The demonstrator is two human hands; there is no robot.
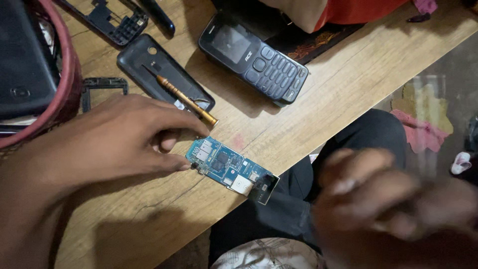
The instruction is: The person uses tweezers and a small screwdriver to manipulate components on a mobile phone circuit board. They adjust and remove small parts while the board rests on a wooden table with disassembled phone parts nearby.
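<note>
Head view shows a blue circuit board (pixel 230 169) lying flat near the front edge of the wooden table (pixel 328 99), its darker end reaching the edge. The left hand (pixel 119 139) pinches the board's near end between thumb and fingertips, the other fingers curled over it. Just beside that hand, a brass-handled screwdriver (pixel 185 99) rests across a black back cover (pixel 162 69), its butt end poking past the cover toward the board. Farther back lies a dark keypad phone (pixel 254 57), face up and tilted, partly on a dark patterned mat (pixel 318 42). A black phone frame (pixel 107 20) and a smaller black frame (pixel 102 87) lie at the back left. At the far left, a red-rimmed basket (pixel 67 84) holds a large black flat thing; what it is I cannot tell. The right hand (pixel 393 204) hangs off the table over the lap, blurred, so I cannot tell whether it is spread or closed.
</note>
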